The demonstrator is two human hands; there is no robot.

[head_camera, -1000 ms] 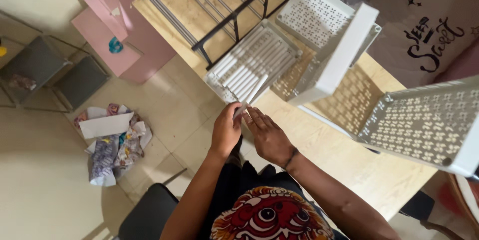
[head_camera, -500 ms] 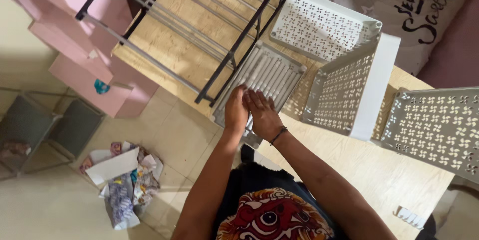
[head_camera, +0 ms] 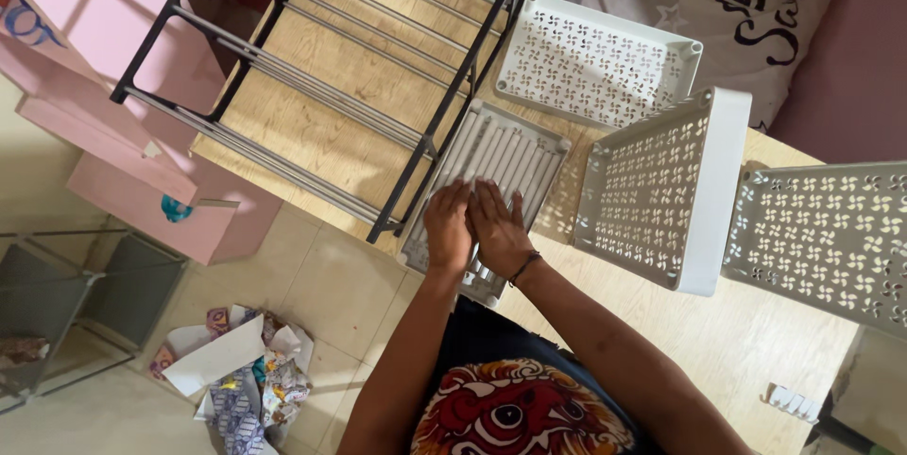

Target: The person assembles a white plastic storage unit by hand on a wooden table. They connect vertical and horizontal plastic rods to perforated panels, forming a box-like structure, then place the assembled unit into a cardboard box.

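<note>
Metal rack (head_camera: 312,86) left on the surface (head_camera: 718,342); left hand (head_camera: 448,226) and right hand (head_camera: 496,228), fingers flat and spread, press side by side on white tubes (head_camera: 501,148) filling the tray (head_camera: 557,148) at the surface's edge; perforated baskets (head_camera: 652,190) crowd right.

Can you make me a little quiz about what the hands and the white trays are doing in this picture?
1. True or false: both hands lie on the tray of white tubes.
2. What stands left of that tray? A) a black metal rack B) a red bucket C) a ladder
3. Fill in: on the floor lies a heap of crumpled ____.

Key: 1 true; 2 A; 3 paper
</note>
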